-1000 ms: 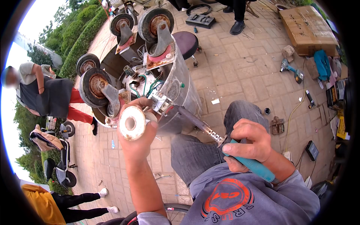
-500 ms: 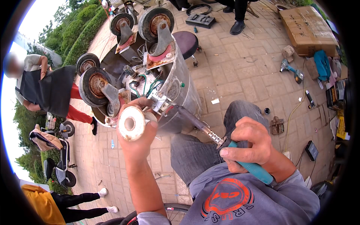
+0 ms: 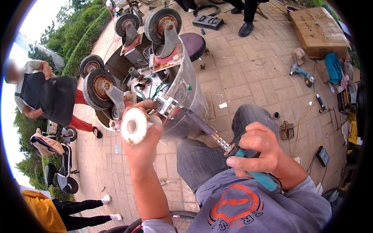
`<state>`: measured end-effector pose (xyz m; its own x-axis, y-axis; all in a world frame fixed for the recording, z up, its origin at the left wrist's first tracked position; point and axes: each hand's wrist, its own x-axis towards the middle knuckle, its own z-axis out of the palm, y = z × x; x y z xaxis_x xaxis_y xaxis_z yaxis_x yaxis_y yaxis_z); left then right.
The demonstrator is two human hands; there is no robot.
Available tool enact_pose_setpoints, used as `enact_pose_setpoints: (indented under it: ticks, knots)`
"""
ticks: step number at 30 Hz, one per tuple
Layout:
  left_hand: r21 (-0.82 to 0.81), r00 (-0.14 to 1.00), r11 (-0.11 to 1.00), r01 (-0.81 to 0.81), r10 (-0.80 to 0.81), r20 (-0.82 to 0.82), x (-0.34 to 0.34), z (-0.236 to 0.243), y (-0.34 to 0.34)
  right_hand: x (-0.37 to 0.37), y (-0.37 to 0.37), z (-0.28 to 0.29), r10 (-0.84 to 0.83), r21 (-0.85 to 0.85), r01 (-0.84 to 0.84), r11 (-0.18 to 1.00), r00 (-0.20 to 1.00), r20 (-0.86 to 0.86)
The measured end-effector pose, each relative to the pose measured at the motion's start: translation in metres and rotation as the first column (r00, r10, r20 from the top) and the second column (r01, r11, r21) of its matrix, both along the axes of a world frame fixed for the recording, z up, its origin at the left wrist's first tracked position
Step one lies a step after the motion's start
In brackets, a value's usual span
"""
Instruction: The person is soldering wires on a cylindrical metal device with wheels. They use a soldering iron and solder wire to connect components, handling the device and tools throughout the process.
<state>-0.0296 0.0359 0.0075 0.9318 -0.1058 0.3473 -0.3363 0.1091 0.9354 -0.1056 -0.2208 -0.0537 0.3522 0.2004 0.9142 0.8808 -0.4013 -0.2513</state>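
Observation:
My left hand [image 3: 145, 139] grips a white spool [image 3: 133, 127] beside the rim of an upturned grey metal machine [image 3: 186, 112]. My right hand [image 3: 256, 151] is wrapped round the teal handle of a soldering iron [image 3: 260, 178]. The iron's darkened barrel reaches up-left to a silver metal fitting [image 3: 167, 103] on the machine's rim; whether the tip touches it I cannot tell. Inside the machine sit green wires [image 3: 155, 89], and rusty caster wheels [image 3: 101, 88] stick up on brackets around it.
A padded wheeled stool [image 3: 190, 44] stands behind the machine. Right: cardboard box [image 3: 316, 31], cordless drill [image 3: 303, 73], scattered tools, yellow cord. Left: a person in a dark apron [image 3: 48, 93] and parked scooter [image 3: 58, 171]. Another person's legs [image 3: 81, 213] show bottom left, more legs at top.
My left hand with the spool has shifted slightly left. My right fingers have moved a little on the handle. The aproned person has raised their head and shifted their arms.

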Motion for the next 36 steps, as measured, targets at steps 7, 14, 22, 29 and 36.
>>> enact_pose_setpoints:
  ticks: [7,14,22,29,36]
  knots:
    - [0.017,0.999,1.0,-0.021,0.022,-0.048,-0.0037,0.0041,-0.0039,0.0016,0.0016,-0.0013,-0.013,0.002,0.013,1.0,1.0,0.019]
    - [0.017,0.999,1.0,-0.021,0.022,-0.041,-0.003,0.0038,-0.0037,0.0013,0.0019,-0.0032,0.008,0.011,-0.008,1.0,1.0,0.001]
    - [0.007,1.0,1.0,-0.02,0.02,-0.004,-0.0011,0.0034,-0.0032,0.0025,0.0037,-0.0016,0.027,0.066,-0.027,0.997,1.0,-0.008]
    - [0.052,0.998,0.998,-0.024,0.021,0.056,0.0004,-0.0001,0.0015,0.0034,0.0048,-0.0008,0.033,0.074,-0.033,0.997,0.999,-0.001]
    - [0.046,0.998,0.998,-0.045,0.042,0.055,-0.001,-0.0002,0.0004,0.0028,0.0059,-0.0021,0.023,0.088,-0.023,0.996,1.0,0.001]
